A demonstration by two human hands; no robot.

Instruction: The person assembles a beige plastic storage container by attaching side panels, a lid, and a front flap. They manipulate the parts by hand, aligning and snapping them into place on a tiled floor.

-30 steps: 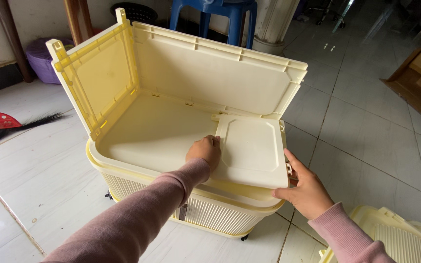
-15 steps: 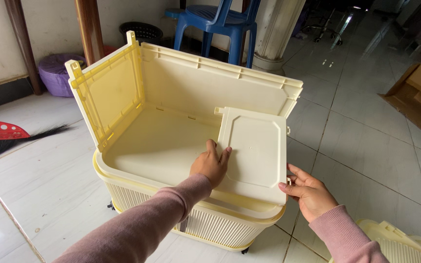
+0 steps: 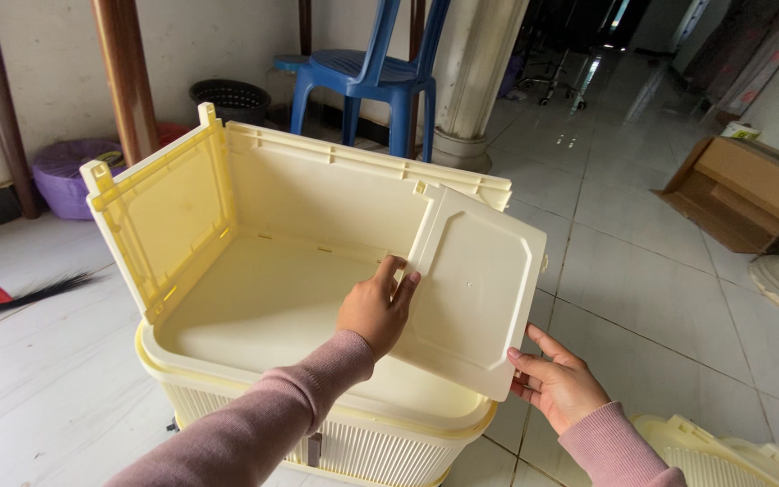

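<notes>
A cream plastic storage box [image 3: 254, 298] stands on the tiled floor with its back and left side walls upright. My left hand [image 3: 374, 307] grips the left edge of a loose cream side panel [image 3: 475, 289], which is tilted up over the box's right end. Under the panel's lower right corner is my right hand [image 3: 558, 386], fingers spread and touching it from below. Both arms wear pink sleeves.
A blue plastic chair [image 3: 371, 68] stands behind the box. A purple basin [image 3: 65, 176], a black basket [image 3: 232, 97] and wooden posts are at the back left. An open cardboard box [image 3: 741, 189] lies right. Another cream plastic part [image 3: 723, 455] lies at bottom right.
The side panel has risen from lying flat on the box's right end to a steep tilt. Both hands moved up with it, and the view shifted upward.
</notes>
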